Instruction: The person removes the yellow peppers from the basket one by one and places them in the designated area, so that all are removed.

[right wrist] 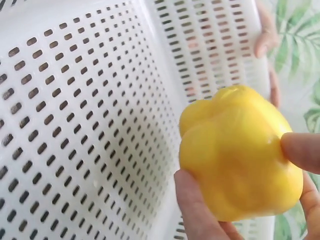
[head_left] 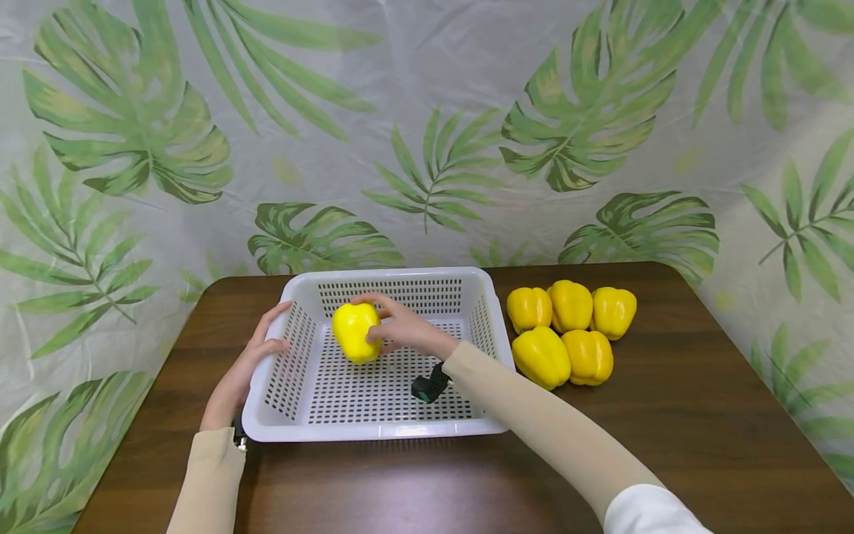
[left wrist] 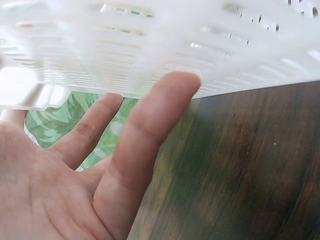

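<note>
A yellow bell pepper [head_left: 355, 332] is held by my right hand [head_left: 408, 328] over the left part of a white perforated plastic basket [head_left: 380, 430]. In the right wrist view the thumb and fingers [right wrist: 192, 207] grip the pepper [right wrist: 240, 155] from its sides, with the basket floor [right wrist: 85, 125] beyond it. My left hand [head_left: 250, 356] holds the basket's left rim, two fingertips showing over its edge. The left wrist view shows other fingers [left wrist: 145, 120] of that hand along the outer wall [left wrist: 115, 55].
Several more yellow bell peppers [head_left: 570, 305] sit in a cluster to the right of the basket on the dark wooden table [head_left: 694, 437]. Behind the table hangs a leaf-patterned cloth [head_left: 440, 89]. A small black device [head_left: 430, 384] is at my right wrist.
</note>
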Available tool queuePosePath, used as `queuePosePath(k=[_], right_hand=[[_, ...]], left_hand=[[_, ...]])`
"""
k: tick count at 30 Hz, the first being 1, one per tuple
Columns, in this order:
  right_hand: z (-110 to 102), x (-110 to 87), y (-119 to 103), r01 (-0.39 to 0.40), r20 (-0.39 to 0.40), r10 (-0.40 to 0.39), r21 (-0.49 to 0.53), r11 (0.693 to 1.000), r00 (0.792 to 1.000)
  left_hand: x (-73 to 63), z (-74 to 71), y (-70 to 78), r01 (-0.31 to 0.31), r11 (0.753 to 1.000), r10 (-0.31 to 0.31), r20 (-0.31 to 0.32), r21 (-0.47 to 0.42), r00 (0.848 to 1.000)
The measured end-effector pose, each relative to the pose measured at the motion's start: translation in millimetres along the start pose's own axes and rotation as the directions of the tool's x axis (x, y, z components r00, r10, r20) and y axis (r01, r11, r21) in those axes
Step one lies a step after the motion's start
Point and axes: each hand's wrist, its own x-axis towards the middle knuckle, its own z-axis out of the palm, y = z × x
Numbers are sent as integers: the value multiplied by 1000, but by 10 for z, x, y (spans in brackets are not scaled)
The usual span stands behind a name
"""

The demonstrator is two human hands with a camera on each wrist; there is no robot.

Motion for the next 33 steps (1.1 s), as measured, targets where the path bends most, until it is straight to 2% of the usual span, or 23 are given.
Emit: queuePosePath(k=[7,14,18,27,33], right_hand=[[-108,-80,-44,17,-7,-17,1,1000,1000],[-207,-165,-67,22,-4,-22,20,1000,1000],[-263,-225,-94,29,-12,-29,5,1000,999],[-378,-366,-131,50,-19,-50,-13,999,999],[-453,-428,-121,54,-24,-55,-27,998,998]], left_hand=[[6,1,-14,-19,1000,19,-6,-5,1000],[58,-2,-48,-67,996,66,-25,-54,998],[55,-3,-54,-68,997,67,-25,-44,997],[6,10,-19,-26,1000,26,-10,-6,1000],[-32,10,-2,27,999,-27,-11,26,1000]])
